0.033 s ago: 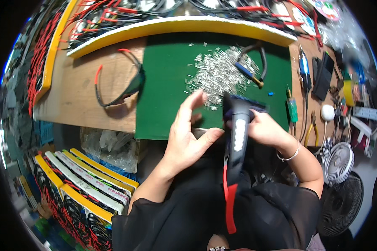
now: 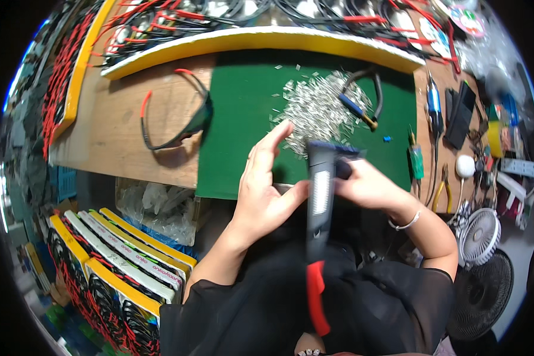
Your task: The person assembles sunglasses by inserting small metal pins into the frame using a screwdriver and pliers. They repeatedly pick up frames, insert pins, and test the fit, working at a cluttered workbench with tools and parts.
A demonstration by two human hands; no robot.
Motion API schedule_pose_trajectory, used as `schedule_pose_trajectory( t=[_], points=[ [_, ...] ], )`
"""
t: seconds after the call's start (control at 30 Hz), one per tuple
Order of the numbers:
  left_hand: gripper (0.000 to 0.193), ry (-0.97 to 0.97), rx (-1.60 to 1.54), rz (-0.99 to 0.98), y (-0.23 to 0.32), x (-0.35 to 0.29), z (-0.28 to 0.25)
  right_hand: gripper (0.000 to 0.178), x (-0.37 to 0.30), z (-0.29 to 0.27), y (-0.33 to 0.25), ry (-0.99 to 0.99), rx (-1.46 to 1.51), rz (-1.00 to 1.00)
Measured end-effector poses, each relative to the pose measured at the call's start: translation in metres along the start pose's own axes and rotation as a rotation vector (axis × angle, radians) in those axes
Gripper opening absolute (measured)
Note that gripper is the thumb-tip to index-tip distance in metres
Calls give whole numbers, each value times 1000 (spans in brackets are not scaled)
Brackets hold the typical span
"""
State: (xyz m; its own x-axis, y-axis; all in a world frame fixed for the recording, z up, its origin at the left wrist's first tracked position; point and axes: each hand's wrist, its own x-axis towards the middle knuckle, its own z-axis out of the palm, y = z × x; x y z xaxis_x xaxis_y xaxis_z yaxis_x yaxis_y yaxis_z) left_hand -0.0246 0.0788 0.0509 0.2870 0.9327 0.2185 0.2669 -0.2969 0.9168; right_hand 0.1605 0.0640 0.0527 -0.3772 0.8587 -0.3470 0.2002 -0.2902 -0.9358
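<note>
My right hand [image 2: 366, 183] is closed around a pair of dark glasses [image 2: 319, 222], gripping them at the frame. A long black temple with a red tip hangs from the frame toward my chest. My left hand [image 2: 262, 193] is open beside the glasses, fingers stretched upward and thumb pointing at the temple; whether the thumb touches it I cannot tell. A heap of small silvery metal pieces [image 2: 317, 107] lies just beyond both hands on the green mat [image 2: 234, 160]. Similar black glasses with red tips [image 2: 196, 121] rest on the bare wood to the left.
A dark curved loop with a blue, gold-tipped end [image 2: 359, 110] lies on the heap. Right of the mat are a green-handled tool [image 2: 416, 161], yellow-handled pliers [image 2: 441, 188] and a white fan [image 2: 479, 236]. A yellow-edged tray of glasses [image 2: 261, 40] spans the back.
The held glasses have shifted left, their temple swinging left too. My right hand moves left with them, bringing the temple closer to my left thumb.
</note>
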Motion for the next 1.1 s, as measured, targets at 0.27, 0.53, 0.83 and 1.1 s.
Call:
schedule_pose_trajectory(
  t=[0.27,0.53,0.83,1.1],
  points=[
    [9,645,-173,-342,-42,-44,-114,37,90,17,-21,-187,-567,-263],
    [29,784,-311,-343,-89,-71,-175,18,175,45,-33,96,-1020,-687],
    [32,563,161,-604,-98,-10,-196,24,20,17,-39,397,-876,-651],
    [50,392,107,-194,-33,-13,-95,30,-27,20,-9,612,-924,-619]
  ],
)
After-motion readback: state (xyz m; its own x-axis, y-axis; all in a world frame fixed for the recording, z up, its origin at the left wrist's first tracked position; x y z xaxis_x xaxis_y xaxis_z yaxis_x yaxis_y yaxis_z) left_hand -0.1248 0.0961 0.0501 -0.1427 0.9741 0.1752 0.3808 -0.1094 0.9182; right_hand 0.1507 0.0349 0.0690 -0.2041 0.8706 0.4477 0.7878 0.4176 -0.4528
